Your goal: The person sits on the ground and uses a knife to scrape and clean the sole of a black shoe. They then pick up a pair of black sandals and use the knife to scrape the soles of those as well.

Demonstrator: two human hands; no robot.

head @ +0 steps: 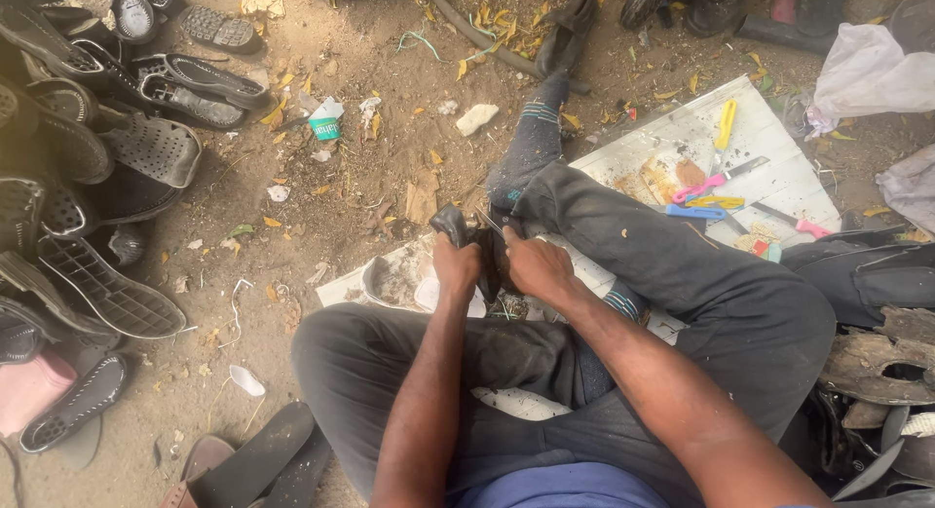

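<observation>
The left hand (456, 264) and right hand (534, 264) were both clamped on a dark shoe (474, 237), held between the seated person's knees above a white board (682, 143) strewn with coloured tools; worn sandals (88, 167) lay piled on the dirt nearby.

There is only one view here, from a camera worn on the person's head, looking steeply down over their own lap to the sandy ground. It sits close: the forearms run up from the bottom edge, and the left hand (456, 264) and right hand (538, 266) meet near the middle of the frame. The person's outstretched leg (534, 143) points toward the top edge, so the camera faces forward along it. A heap of sandals (93, 157) fills the left margin, a white board (769, 177) the upper right
</observation>
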